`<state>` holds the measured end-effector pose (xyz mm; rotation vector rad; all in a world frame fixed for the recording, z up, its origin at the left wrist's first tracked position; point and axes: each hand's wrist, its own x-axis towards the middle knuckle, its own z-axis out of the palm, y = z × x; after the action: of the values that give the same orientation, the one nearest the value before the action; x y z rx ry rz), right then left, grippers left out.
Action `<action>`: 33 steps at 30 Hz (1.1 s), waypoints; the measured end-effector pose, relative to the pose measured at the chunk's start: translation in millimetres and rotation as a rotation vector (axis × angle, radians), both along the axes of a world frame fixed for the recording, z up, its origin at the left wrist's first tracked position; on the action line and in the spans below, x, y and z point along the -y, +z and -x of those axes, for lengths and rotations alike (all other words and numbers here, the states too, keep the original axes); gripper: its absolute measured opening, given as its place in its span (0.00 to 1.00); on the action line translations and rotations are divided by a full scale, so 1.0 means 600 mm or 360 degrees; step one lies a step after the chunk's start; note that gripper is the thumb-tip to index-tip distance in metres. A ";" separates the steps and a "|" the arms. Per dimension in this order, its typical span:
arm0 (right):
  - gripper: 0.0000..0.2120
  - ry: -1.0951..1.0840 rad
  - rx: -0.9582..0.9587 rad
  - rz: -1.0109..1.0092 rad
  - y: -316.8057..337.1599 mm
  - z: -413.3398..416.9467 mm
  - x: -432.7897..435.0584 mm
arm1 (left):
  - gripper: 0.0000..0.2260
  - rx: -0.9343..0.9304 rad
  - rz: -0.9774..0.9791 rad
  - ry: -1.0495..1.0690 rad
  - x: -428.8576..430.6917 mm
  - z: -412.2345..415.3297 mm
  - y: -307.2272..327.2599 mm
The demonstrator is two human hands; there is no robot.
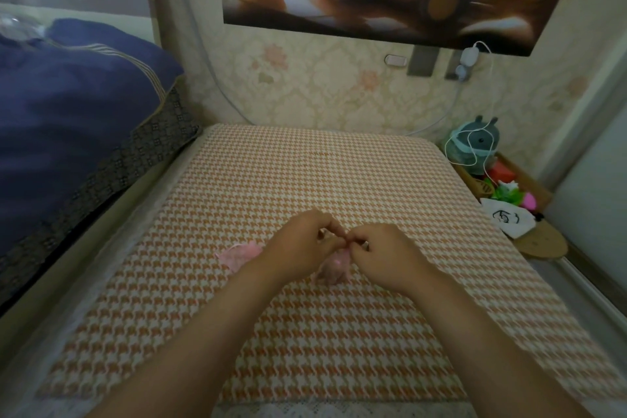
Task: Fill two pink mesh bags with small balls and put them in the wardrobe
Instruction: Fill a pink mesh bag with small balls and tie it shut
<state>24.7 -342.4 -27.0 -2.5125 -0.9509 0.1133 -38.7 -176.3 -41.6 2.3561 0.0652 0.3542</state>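
Low in the centre of the frame, both hands met over the houndstooth mat (305,173): left hand (298,241) and right hand (383,251) pinched the top of one pink mesh bag (334,268), likely drawing its mouth closed so nothing spilled. Second pink mesh bag (237,253) lay just left, set aside. No wardrobe showed.

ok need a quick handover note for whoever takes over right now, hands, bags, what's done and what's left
Left hand and right hand: fingertips pinched together at the top of one pink mesh bag, apparently closing it.
That bag rests on the houndstooth cushion between the hands; contents too blurred to confirm.
Second pink mesh bag lies on the cushion, partly hidden by the left wrist.
No loose balls visible.
Left: finish closing, check the second bag, carry both to the wardrobe, not identifiable here.
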 end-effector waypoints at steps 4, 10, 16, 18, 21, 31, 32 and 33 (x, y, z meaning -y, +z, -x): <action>0.13 -0.0010 -0.0076 -0.0070 -0.008 -0.010 0.004 | 0.05 -0.0094 -0.0043 0.0028 0.000 0.001 0.006; 0.11 -0.0115 -0.0160 -0.0395 -0.005 -0.041 0.019 | 0.07 -0.0162 -0.0187 0.0132 0.003 0.007 0.021; 0.07 -0.0308 -0.0085 -0.0074 -0.050 -0.055 0.030 | 0.04 -0.0154 -0.0102 0.0070 0.001 0.010 0.021; 0.06 -0.0338 -0.0090 -0.0021 -0.061 -0.053 0.024 | 0.05 -0.0136 -0.0104 0.0031 0.000 0.011 0.021; 0.05 -0.0345 -0.0018 0.0064 -0.070 -0.050 0.014 | 0.07 -0.0128 -0.0125 0.0038 0.000 0.013 0.022; 0.06 -0.0363 0.0194 0.0036 -0.088 -0.044 -0.005 | 0.08 -0.0124 -0.0062 0.0018 -0.008 0.029 0.040; 0.06 -0.0381 0.0151 -0.0020 -0.084 -0.044 -0.005 | 0.07 -0.0131 -0.0046 0.0009 -0.009 0.032 0.039; 0.06 -0.0404 0.0108 -0.0107 -0.076 -0.045 -0.006 | 0.07 -0.0149 -0.0042 -0.0006 -0.009 0.035 0.038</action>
<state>51.5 -338.9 -72.5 -2.5635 -0.6417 -0.0820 -59.6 -170.9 -19.0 2.3976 0.1013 0.2442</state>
